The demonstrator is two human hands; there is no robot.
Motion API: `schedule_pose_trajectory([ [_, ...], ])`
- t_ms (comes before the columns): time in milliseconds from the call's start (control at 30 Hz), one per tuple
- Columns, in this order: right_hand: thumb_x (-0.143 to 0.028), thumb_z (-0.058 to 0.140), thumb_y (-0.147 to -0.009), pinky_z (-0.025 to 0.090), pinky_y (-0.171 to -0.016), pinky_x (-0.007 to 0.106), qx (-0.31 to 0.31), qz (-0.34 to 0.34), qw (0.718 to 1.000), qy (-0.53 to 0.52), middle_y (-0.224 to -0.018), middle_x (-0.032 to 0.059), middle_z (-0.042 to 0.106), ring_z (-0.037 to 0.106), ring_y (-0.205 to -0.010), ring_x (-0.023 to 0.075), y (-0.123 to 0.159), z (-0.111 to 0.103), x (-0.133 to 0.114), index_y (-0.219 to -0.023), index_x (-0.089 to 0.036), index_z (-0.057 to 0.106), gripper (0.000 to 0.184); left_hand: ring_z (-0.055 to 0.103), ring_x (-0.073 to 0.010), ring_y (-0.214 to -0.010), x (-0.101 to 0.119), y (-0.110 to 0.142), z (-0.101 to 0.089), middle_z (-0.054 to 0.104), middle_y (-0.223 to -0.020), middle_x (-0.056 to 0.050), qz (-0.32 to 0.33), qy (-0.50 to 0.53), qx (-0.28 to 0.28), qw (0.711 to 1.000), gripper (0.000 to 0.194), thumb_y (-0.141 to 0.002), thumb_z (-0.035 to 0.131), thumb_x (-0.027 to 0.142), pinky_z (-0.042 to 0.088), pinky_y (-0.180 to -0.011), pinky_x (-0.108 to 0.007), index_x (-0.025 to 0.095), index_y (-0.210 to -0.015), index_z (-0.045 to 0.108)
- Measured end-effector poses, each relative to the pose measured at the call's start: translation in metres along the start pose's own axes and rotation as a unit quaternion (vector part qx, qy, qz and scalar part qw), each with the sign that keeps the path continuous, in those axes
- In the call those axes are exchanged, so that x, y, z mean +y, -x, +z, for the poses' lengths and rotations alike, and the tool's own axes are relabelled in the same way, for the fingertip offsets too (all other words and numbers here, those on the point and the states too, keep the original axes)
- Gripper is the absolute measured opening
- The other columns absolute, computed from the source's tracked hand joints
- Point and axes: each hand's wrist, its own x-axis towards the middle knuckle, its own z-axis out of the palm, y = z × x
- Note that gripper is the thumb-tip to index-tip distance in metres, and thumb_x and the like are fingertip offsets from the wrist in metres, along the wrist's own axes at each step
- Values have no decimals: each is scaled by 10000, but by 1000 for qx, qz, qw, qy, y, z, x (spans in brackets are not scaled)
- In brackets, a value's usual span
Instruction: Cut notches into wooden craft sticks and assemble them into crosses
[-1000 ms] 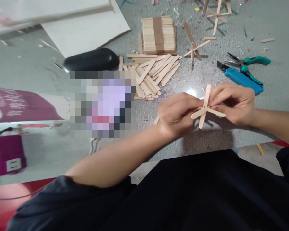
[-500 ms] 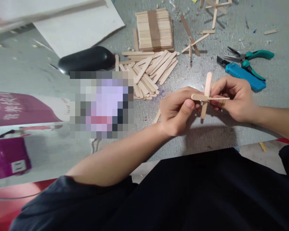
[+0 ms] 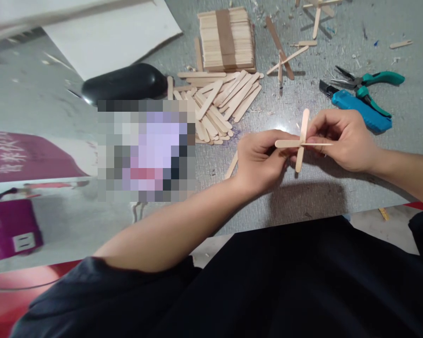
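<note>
Between my two hands is a small cross of popsicle sticks (image 3: 304,126), held above the table near its front edge. One stick stands roughly up and down in view, and another runs crosswise, its right part seen nearly edge-on. My left hand (image 3: 259,157) is closed around the left side of the cross, thumb and fingers pinching near the middle. My right hand (image 3: 345,141) pinches the right arm of the cross between thumb and fingertips. The fingertips behind the sticks are partly hidden.
A banded bundle of popsicle sticks (image 3: 243,42) stands behind a loose pile of sticks (image 3: 211,110). Pliers (image 3: 382,77) and a blue utility knife (image 3: 361,110) lie at right. Another crossed-stick piece (image 3: 277,40) lies behind. A black rounded object (image 3: 125,83) and white paper (image 3: 116,37) are left.
The cross has turned a little in my hands, and its left arm points slightly further left. My left thumb has shifted down behind the left arm. The view has moved slightly.
</note>
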Motion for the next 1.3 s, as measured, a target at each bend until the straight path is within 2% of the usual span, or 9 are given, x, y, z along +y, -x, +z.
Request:
schedule_pose_trajectory([
  [167,-676,1134,-821,522,-516,296,-19,57,997,-56,-698,-27,695,627,-586,132,1,2,0,-836,-254,736,580,696,-93,-492,1,4,1,832,-704,19,22,-26,3,999,273,-1162,862,463,489,-446,-208,259,-994,930],
  [333,-645,1136,-833,516,-506,291,-29,77,994,-70,-675,-28,686,626,-579,135,1,3,2,-845,-253,740,557,730,-105,-514,0,8,-1,832,-688,31,62,-94,11,994,224,-1174,825,372,538,-486,-208,270,-1007,934],
  [467,-572,1181,-785,497,-501,269,19,56,995,-81,-683,-25,703,620,-576,116,2,6,3,-827,-238,754,543,828,-136,-646,-1,8,-4,906,-809,4,90,-166,20,982,235,-1179,808,404,641,-609,-238,285,-1031,946],
  [633,-581,1146,-845,562,-536,322,4,53,995,-88,-699,-26,703,670,-609,160,3,6,9,-864,-263,750,507,795,-122,-601,-5,5,-5,878,-767,8,116,-186,3,976,329,-1136,877,520,583,-559,-220,256,-940,868],
  [733,-658,1115,-862,561,-545,342,5,33,998,-54,-735,-20,704,680,-632,172,2,5,14,-900,-277,744,533,784,-118,-579,-5,4,-2,857,-741,19,105,-151,8,983,319,-1132,894,515,547,-529,-217,259,-950,838],
  [800,-714,1077,-889,545,-548,345,52,-6,999,-15,-811,-7,728,668,-646,159,3,6,16,-934,-279,737,554,775,-121,-568,-5,4,0,840,-719,25,81,-126,26,988,315,-1166,848,515,550,-531,-227,264,-977,833],
  [900,-727,902,-1069,456,-551,350,123,-92,985,78,-822,-4,700,598,-642,137,9,8,11,-922,-271,709,517,771,-123,-571,-4,4,0,824,-695,26,61,-140,59,986,332,-1216,767,495,568,-549,-239,258,-993,835],
  [1067,-554,811,-1151,333,-529,352,21,-121,976,179,-648,-49,573,416,-547,118,19,11,-1,-806,-262,642,482,824,-167,-671,-5,10,-4,885,-812,-17,56,-208,36,976,294,-1215,742,511,582,-612,-294,284,-1130,908],
  [1300,-333,739,-1127,356,-569,337,-36,-115,973,198,-635,-63,531,435,-556,112,21,12,1,-758,-263,549,421,770,-139,-605,-5,14,-4,892,-820,10,148,-281,58,947,188,-1176,796,450,498,-582,-293,316,-1159,927],
])
